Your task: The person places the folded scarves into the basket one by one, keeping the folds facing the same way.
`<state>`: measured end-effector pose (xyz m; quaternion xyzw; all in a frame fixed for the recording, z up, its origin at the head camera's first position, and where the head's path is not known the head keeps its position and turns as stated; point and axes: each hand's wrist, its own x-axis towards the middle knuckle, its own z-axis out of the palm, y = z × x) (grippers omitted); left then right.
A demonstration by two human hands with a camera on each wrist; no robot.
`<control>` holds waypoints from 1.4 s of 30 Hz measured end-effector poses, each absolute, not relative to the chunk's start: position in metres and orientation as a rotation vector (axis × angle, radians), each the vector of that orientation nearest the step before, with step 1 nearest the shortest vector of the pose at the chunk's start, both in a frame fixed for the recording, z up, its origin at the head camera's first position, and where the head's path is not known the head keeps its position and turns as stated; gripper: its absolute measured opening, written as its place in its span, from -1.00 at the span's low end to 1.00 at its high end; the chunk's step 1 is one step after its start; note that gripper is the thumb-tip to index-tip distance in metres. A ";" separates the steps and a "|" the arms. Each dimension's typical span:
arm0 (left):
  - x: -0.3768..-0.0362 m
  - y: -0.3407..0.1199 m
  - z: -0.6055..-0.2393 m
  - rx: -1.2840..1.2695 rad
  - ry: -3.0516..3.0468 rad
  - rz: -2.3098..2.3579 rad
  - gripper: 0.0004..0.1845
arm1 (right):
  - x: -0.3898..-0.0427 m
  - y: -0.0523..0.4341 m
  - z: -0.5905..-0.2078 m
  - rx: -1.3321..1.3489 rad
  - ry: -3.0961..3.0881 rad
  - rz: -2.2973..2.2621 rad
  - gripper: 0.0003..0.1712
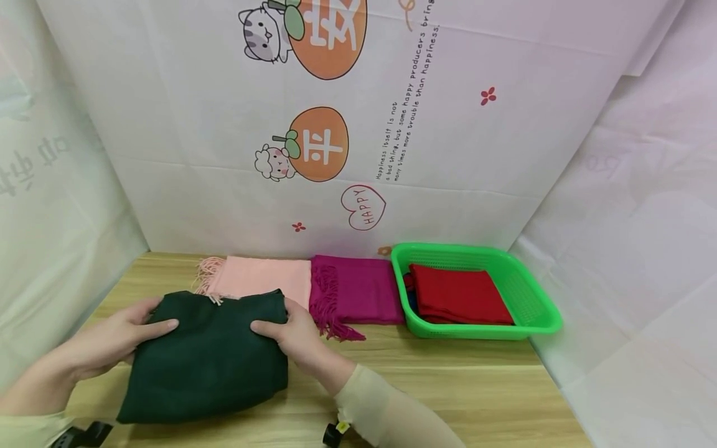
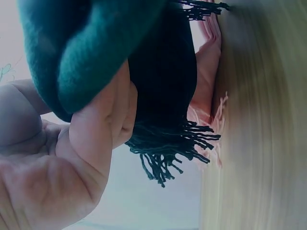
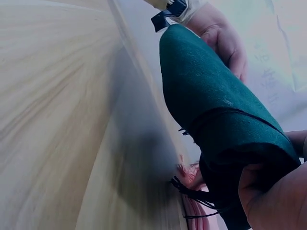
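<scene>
A folded dark green scarf (image 1: 207, 361) is held up over the near left of the table by both hands. My left hand (image 1: 114, 336) grips its left edge, thumb on top and fingers underneath. At the right upper edge my right hand (image 1: 299, 330) pinches it the same way. Dark fringe (image 2: 168, 148) hangs from the scarf's underside in the left wrist view. Behind it lie a folded pink scarf (image 1: 269, 277) and, beside that, a folded magenta scarf (image 1: 366, 289), both with fringe at the left.
A green plastic basket (image 1: 540, 305) stands at the back right, with a folded red cloth (image 1: 459, 295) in it and something dark beneath at its left. White printed sheeting (image 1: 448, 143) rises behind and at both sides of the wooden table (image 1: 437, 386).
</scene>
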<state>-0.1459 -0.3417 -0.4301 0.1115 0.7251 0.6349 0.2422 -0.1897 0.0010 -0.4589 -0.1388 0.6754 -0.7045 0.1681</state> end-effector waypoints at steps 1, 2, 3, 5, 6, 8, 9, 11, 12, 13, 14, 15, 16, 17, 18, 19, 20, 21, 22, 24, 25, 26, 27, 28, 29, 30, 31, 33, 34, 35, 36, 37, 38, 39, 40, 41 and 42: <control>-0.146 -0.340 -0.430 0.304 1.980 1.739 -0.21 | -0.191 0.003 -0.459 -0.397 1.913 -2.006 -0.58; -0.146 -0.338 -0.430 0.298 1.983 1.739 -0.19 | -0.192 0.005 -0.459 -0.398 1.913 -2.004 -0.57; -0.147 -0.336 -0.429 0.293 1.985 1.738 -0.16 | -0.192 0.007 -0.459 -0.399 1.907 -2.007 -0.57; -0.147 -0.332 -0.429 0.283 1.991 1.736 -0.12 | -0.194 0.011 -0.460 -0.404 1.896 -2.010 -0.57; -0.148 -0.330 -0.428 0.279 1.996 1.734 -0.11 | -0.195 0.013 -0.460 -0.408 1.891 -2.012 -0.56; -0.149 -0.326 -0.428 0.281 1.993 1.738 -0.10 | -0.197 0.017 -0.460 -0.419 1.878 -2.013 -0.56; -0.150 -0.324 -0.428 0.287 1.986 1.744 -0.11 | -0.198 0.020 -0.460 -0.422 1.870 -2.015 -0.57; -0.152 -0.321 -0.428 0.300 1.984 1.749 -0.13 | -0.199 0.025 -0.459 -0.424 1.871 -2.007 -0.56; -0.153 -0.319 -0.428 0.306 1.981 1.753 -0.15 | -0.200 0.027 -0.459 -0.422 1.873 -2.004 -0.56; -0.154 -0.317 -0.428 0.310 1.979 1.755 -0.16 | -0.200 0.029 -0.458 -0.420 1.880 -2.001 -0.56; -0.154 -0.315 -0.428 0.313 1.981 1.755 -0.17 | -0.201 0.031 -0.458 -0.418 1.885 -1.998 -0.55; -0.155 -0.313 -0.427 0.316 1.982 1.756 -0.19 | -0.201 0.033 -0.457 -0.412 1.897 -1.995 -0.55; -0.156 -0.311 -0.427 0.320 1.986 1.756 -0.21 | -0.202 0.035 -0.457 -0.410 1.907 -1.991 -0.54; -0.157 -0.308 -0.427 0.323 1.985 1.757 -0.23 | -0.203 0.037 -0.456 -0.406 1.916 -1.991 -0.54; -0.157 -0.306 -0.427 0.327 1.985 1.758 -0.24 | -0.204 0.039 -0.456 -0.407 1.925 -1.990 -0.53; -0.158 -0.304 -0.426 0.329 1.988 1.759 -0.25 | -0.205 0.040 -0.455 -0.410 1.934 -1.989 -0.52; -0.159 -0.302 -0.426 0.333 1.991 1.760 -0.25 | -0.206 0.042 -0.455 -0.410 1.942 -1.986 -0.51; -0.159 -0.300 -0.425 0.335 1.994 1.762 -0.25 | -0.207 0.044 -0.455 -0.409 1.950 -1.985 -0.50; -0.160 -0.298 -0.424 0.339 1.996 1.763 -0.25 | -0.208 0.046 -0.455 -0.411 1.957 -1.982 -0.50; -0.161 -0.294 -0.423 0.346 2.000 1.762 -0.27 | -0.211 0.050 -0.455 -0.413 1.977 -1.973 -0.49; -0.162 -0.292 -0.423 0.345 2.005 1.762 -0.28 | -0.212 0.052 -0.456 -0.416 1.984 -1.969 -0.49; -0.162 -0.289 -0.422 0.344 2.005 1.762 -0.28 | -0.213 0.054 -0.456 -0.416 1.987 -1.966 -0.49; -0.163 -0.287 -0.422 0.342 2.005 1.762 -0.28 | -0.214 0.056 -0.457 -0.419 1.989 -1.965 -0.49; -0.163 -0.285 -0.422 0.340 2.004 1.761 -0.29 | -0.215 0.058 -0.457 -0.421 1.992 -1.964 -0.49; -0.163 -0.283 -0.422 0.338 2.004 1.760 -0.29 | -0.216 0.060 -0.458 -0.422 1.994 -1.965 -0.49; -0.164 -0.281 -0.422 0.340 2.003 1.761 -0.28 | -0.217 0.062 -0.459 -0.423 1.992 -1.969 -0.49; -0.164 -0.278 -0.422 0.337 2.003 1.762 -0.28 | -0.218 0.064 -0.459 -0.422 1.995 -1.970 -0.48; -0.165 -0.274 -0.424 0.341 2.005 1.763 -0.29 | -0.219 0.068 -0.460 -0.417 2.011 -1.969 -0.46; -0.166 -0.272 -0.424 0.347 2.007 1.766 -0.30 | -0.220 0.070 -0.460 -0.413 2.024 -1.965 -0.45; -0.167 -0.269 -0.425 0.351 2.008 1.772 -0.30 | -0.221 0.072 -0.460 -0.407 2.037 -1.960 -0.44; -0.167 -0.267 -0.426 0.355 2.008 1.780 -0.29 | -0.222 0.074 -0.460 -0.400 2.049 -1.955 -0.43; -0.168 -0.265 -0.427 0.353 2.007 1.790 -0.28 | -0.223 0.077 -0.460 -0.393 2.059 -1.950 -0.42; -0.168 -0.263 -0.428 0.357 2.005 1.802 -0.27 | -0.225 0.079 -0.460 -0.388 2.067 -1.944 -0.42; -0.169 -0.260 -0.429 0.362 2.002 1.814 -0.26 | -0.226 0.081 -0.460 -0.382 2.070 -1.940 -0.41; -0.169 -0.258 -0.429 0.363 1.997 1.825 -0.25 | -0.227 0.083 -0.459 -0.379 2.071 -1.937 -0.41; -0.169 -0.256 -0.430 0.362 1.996 1.835 -0.24 | -0.229 0.085 -0.459 -0.374 2.069 -1.933 -0.40; -0.170 -0.254 -0.430 0.362 1.995 1.842 -0.24 | -0.231 0.088 -0.458 -0.372 2.072 -1.927 -0.39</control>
